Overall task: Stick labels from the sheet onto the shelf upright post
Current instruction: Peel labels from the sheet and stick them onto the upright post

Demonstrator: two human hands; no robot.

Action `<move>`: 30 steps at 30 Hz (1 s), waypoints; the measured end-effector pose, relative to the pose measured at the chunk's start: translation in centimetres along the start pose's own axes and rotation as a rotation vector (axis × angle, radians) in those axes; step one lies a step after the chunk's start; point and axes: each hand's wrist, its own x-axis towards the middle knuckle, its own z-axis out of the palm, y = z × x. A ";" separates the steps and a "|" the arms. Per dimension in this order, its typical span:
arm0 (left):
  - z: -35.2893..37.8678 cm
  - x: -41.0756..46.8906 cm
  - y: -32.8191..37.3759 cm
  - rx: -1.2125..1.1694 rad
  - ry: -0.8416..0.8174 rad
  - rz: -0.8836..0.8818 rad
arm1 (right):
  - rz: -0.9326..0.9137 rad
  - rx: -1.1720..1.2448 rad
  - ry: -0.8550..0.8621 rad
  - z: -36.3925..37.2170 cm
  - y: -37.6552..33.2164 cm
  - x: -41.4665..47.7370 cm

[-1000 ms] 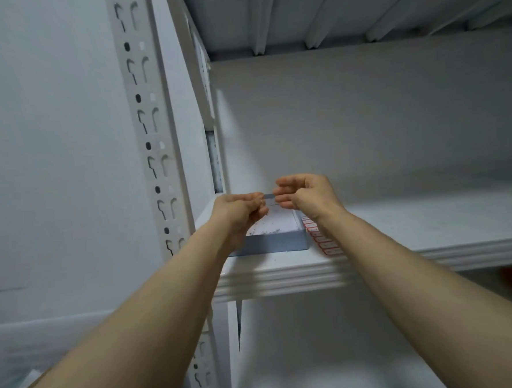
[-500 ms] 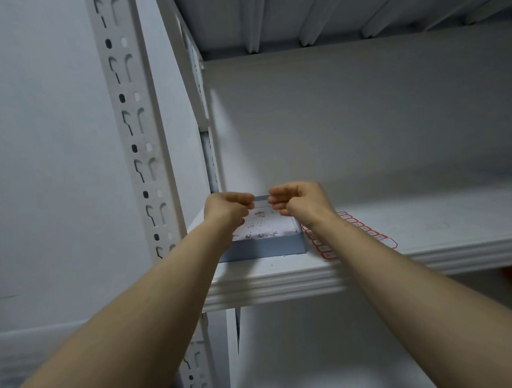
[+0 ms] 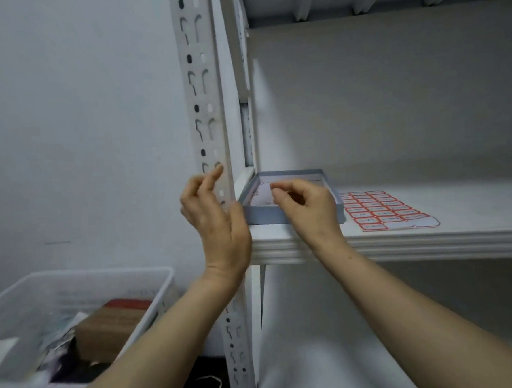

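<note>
Low on the left stands a translucent white plastic bin (image 3: 153,293) with a brown box and oddments inside. Above it, the left hand (image 3: 217,217) is raised with its fingers relaxed, forefinger tip at the face of the white perforated metal shelf upright post (image 3: 202,77); the hand is blurred. The right hand (image 3: 309,205) hovers over a shallow grey-blue cardboard box (image 3: 259,216), thumb and forefinger pinched together; whether they hold a label cannot be told. Just right of the box, the sheet of red-bordered labels (image 3: 384,210) lies flat on the white shelf board (image 3: 431,240).
</note>
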 end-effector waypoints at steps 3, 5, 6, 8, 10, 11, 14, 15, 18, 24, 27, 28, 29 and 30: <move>-2.1 1.3 -1.8 -0.083 0.014 -0.410 | 0.130 0.089 -0.063 2.4 -0.2 -1.6; -3.0 2.5 -2.7 -0.163 -0.082 -0.602 | 0.205 0.105 -0.088 3.9 -0.3 -2.2; -3.3 3.2 -3.0 -0.233 -0.142 -0.660 | 0.234 0.129 -0.087 4.5 -0.3 -2.4; -3.6 4.7 -3.3 -0.324 -0.252 -0.684 | 0.243 0.134 -0.033 5.6 -0.4 -2.7; -3.4 5.9 -3.1 -0.292 -0.397 -0.645 | 0.088 -0.033 0.097 6.4 -0.2 -3.3; -3.3 6.4 -3.0 -0.260 -0.466 -0.615 | -0.036 -0.136 0.152 6.6 0.2 -3.6; -2.8 6.7 -3.3 -0.253 -0.573 -0.527 | -0.340 -0.308 0.167 6.9 2.0 -4.1; -2.7 6.7 -3.3 -0.271 -0.580 -0.514 | -0.404 -0.329 0.143 6.9 2.5 -4.1; -2.5 6.5 -3.6 -0.329 -0.581 -0.499 | -0.552 -0.417 0.135 6.7 3.0 -3.8; -2.6 6.4 -3.7 -0.393 -0.601 -0.502 | -0.664 -0.558 0.225 7.4 3.3 -3.5; -2.4 6.4 -4.2 -0.432 -0.614 -0.541 | -0.653 -0.552 0.261 8.0 3.3 -3.6; -2.4 6.4 -4.2 -0.442 -0.611 -0.551 | -0.648 -0.550 0.266 8.2 3.2 -3.7; -2.4 6.4 -4.2 -0.449 -0.611 -0.553 | -0.638 -0.548 0.271 8.3 3.1 -3.7; -2.4 6.4 -4.2 -0.448 -0.610 -0.553 | -0.624 -0.544 0.277 8.4 3.0 -3.7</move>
